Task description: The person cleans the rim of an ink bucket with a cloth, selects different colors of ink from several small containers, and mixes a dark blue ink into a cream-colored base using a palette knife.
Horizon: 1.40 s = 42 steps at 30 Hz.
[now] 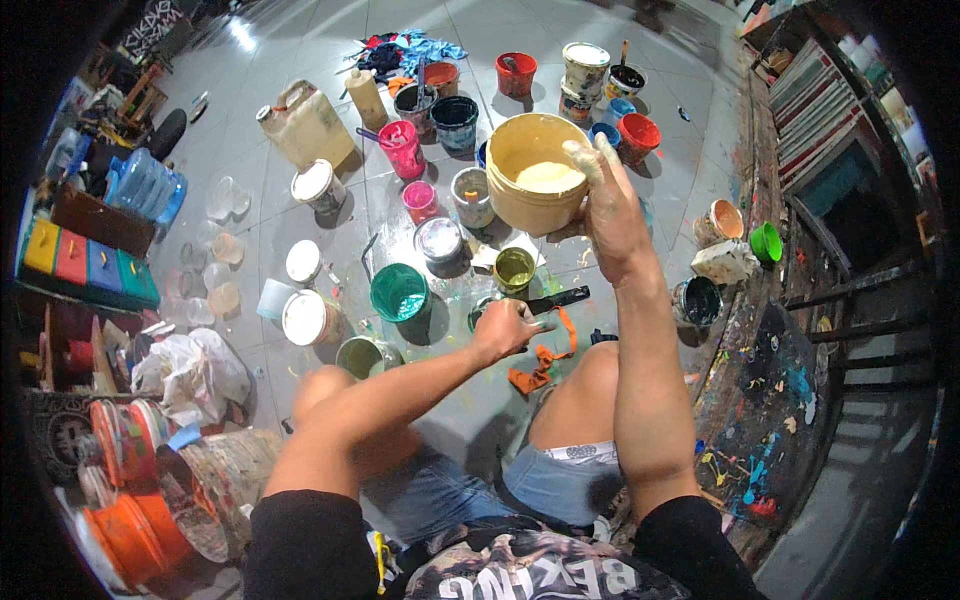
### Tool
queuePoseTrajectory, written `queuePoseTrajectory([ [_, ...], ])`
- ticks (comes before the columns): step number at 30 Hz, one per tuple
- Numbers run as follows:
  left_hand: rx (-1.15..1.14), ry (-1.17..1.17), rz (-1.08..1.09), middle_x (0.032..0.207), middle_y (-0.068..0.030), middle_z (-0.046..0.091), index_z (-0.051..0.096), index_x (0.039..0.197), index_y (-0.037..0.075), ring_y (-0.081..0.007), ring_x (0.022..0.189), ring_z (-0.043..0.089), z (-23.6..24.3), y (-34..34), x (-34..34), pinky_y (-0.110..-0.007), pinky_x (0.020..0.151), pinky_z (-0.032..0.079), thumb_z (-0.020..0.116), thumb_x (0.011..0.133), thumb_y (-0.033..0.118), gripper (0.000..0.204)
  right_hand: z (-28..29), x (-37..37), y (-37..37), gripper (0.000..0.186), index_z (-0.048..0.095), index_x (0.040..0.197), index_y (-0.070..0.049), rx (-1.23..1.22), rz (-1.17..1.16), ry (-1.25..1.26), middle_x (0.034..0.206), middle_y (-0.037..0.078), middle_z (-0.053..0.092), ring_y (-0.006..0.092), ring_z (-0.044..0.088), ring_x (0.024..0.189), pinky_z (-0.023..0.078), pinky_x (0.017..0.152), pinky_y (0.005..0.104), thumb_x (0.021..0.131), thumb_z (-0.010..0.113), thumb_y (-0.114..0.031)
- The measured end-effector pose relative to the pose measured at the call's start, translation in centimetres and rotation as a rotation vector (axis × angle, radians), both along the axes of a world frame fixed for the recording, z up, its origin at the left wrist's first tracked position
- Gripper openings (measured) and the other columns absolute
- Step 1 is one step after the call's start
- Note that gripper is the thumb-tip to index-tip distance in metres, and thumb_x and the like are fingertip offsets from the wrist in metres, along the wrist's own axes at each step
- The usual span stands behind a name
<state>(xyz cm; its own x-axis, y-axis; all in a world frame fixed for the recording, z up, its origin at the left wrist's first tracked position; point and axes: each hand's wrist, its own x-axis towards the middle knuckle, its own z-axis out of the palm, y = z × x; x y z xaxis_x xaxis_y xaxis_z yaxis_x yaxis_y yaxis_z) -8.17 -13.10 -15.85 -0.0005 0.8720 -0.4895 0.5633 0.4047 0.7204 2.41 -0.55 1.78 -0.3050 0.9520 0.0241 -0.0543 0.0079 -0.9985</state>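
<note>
Holding the cream tub [525, 210] above the floor [690, 170], your right grip [613, 212] is spread around its right side, fingers at the rim. Your left grip [503, 330] is curled closed on a black tool [560, 299], near the olive pot [514, 284] and to the right of the green bucket [400, 275].

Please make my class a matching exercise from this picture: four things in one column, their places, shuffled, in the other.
Things:
1. Cream tub
2. Dark tool
3. Heap of cloths
4. Lime-green cup

Places:
A. Near the top of the picture
B. In the left hand
C. Well to the right of both hands
D. Held up in the right hand

Pairs: 1-D, 2-B, 3-A, 4-C
</note>
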Motion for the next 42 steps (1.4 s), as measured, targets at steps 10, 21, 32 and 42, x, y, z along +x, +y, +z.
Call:
queuePoseTrajectory([
  [10, 0.195, -0.062, 0.448, 0.129, -0.0202, 0.062, 0.06, 0.134, 0.01, -0.0328, 0.119, 0.06, -7.1, -3.7, 6.1, -0.04, 0.106, 0.042, 0.058, 0.088, 0.062, 0.07, 0.3, -2.7, -0.2, 0.052, 0.05, 0.133, -0.012, -0.027, 0.042, 0.078, 0.11, 0.009, 0.066, 0.0181, 0.07, 0.081, 0.057, 0.053, 0.0305, 0.097, 0.05, -0.05],
  [21, 0.839, -1.347, 0.392, 0.146, -0.0159, 0.042, 0.023, 0.153, 0.006, -0.0301, 0.138, 0.039, 9.4, 1.9, -4.6, -0.047, 0.112, 0.037, 0.078, 0.08, 0.03, 0.094, 2.6, -2.8, -1.3, 0.054, 0.052, 0.134, -0.012, -0.2, 0.227, 0.285, 0.11, 0.009, 0.067, 0.02, 0.071, 0.08, 0.057, 0.053, 0.0322, 0.1, 0.04, -0.051],
  [32, 0.706, -1.438, 0.636, 0.149, -0.02, 0.039, 0.032, 0.145, -0.003, -0.0324, 0.138, 0.037, 13.3, 0.7, -4.0, -0.051, 0.115, 0.027, 0.043, 0.087, 0.077, 0.099, 2.6, -3.0, -3.0, 0.054, 0.049, 0.136, -0.01, -0.15, 0.142, 0.059, 0.114, 0.012, 0.066, 0.0237, 0.071, 0.083, 0.061, 0.061, 0.0363, 0.099, 0.047, -0.048],
  [42, 0.898, -1.34, 0.8, 0.141, -0.0144, 0.047, 0.034, 0.145, 0.002, -0.0238, 0.127, 0.049, 13.5, 0.6, -2.0, -0.04, 0.107, 0.038, 0.017, 0.096, 0.073, 0.088, 2.6, -3.4, -5.4, 0.076, 0.033, 0.146, 0.002, -0.09, 0.224, -0.179, 0.102, 0.019, 0.067, 0.0223, 0.069, 0.069, 0.056, 0.057, 0.0327, 0.099, 0.041, -0.057],
])
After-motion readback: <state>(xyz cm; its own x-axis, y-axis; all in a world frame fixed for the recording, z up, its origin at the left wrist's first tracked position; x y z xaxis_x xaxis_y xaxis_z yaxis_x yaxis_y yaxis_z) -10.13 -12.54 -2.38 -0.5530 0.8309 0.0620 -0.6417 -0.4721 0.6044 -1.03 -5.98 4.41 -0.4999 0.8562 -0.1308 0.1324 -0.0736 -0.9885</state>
